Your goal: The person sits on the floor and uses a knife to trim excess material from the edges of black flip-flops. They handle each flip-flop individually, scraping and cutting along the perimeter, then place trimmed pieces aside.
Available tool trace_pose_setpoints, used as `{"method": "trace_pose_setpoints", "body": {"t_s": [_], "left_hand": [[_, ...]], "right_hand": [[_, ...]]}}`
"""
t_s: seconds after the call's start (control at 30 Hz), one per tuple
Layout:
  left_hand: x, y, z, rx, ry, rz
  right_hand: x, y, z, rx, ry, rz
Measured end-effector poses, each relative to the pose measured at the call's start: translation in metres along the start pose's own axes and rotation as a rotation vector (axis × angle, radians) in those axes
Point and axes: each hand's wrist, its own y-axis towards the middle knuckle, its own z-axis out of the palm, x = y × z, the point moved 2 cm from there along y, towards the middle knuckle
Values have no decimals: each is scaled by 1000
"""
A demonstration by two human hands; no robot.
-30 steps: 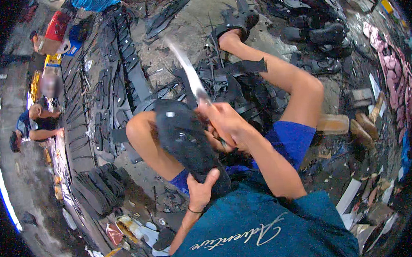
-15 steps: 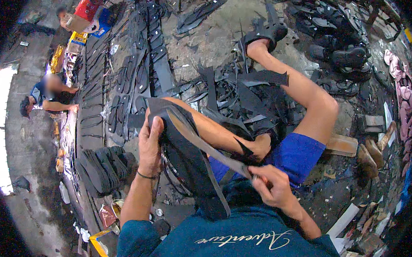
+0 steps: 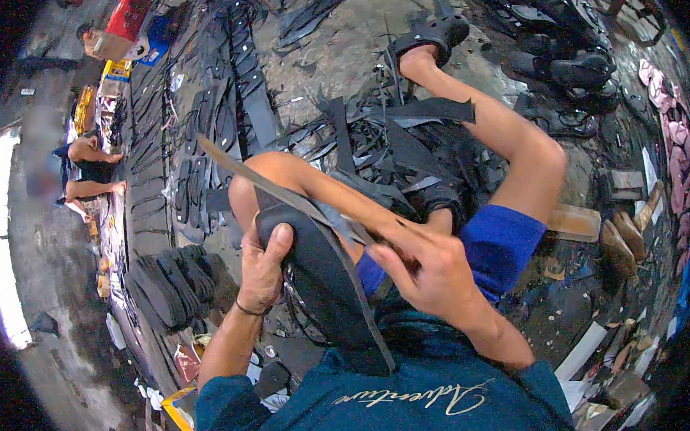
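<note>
Left hand (image 3: 264, 270) grasps top edge of a black rubber sole (image 3: 327, 294), which lies on the lap against the bent knee (image 3: 269, 180), dead centre. Right hand (image 3: 434, 277) clenches the handle end of a long knife (image 3: 277, 189), blade running toward 10 o'clock across the sole, just beside the left fingers (image 3: 278, 246). Risk: blade slips off rubber and cuts thumb or knee, since both sit in its path. Sole could twist under one-hand hold. Rubber scraps (image 3: 392, 147) heaped at 12 o'clock

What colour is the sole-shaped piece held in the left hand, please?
Black, seen best in the head view: the sole piece gripped by the left hand.
</note>
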Motion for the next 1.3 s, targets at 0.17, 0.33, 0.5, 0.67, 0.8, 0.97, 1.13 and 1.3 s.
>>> {"method": "trace_pose_setpoints", "body": {"t_s": [0.17,0.33,0.5,0.67,0.8,0.97,1.13,1.3], "left_hand": [[-52,20,7,165,62,227],[-61,27,-25,339,209,155],[-5,-11,-15,457,-23,-38],[-9,-17,0,512,58,-80],[-20,-21,11,501,11,-208],[-22,-21,26,655,165,-182],[-21,-27,49,872,367,-235],[-48,-20,39,599,483,-28]], "right_hand": [[-4,52,-2,-34,222,-9],[-32,-32,-45,14,90,29],[-38,-84,-55,177,2,40],[-15,-60,-75,290,-106,113],[3,-35,-77,369,-155,62],[17,-16,-64,347,-115,7],[28,2,-48,533,-39,60],[0,1,-64,92,565,332]]}}
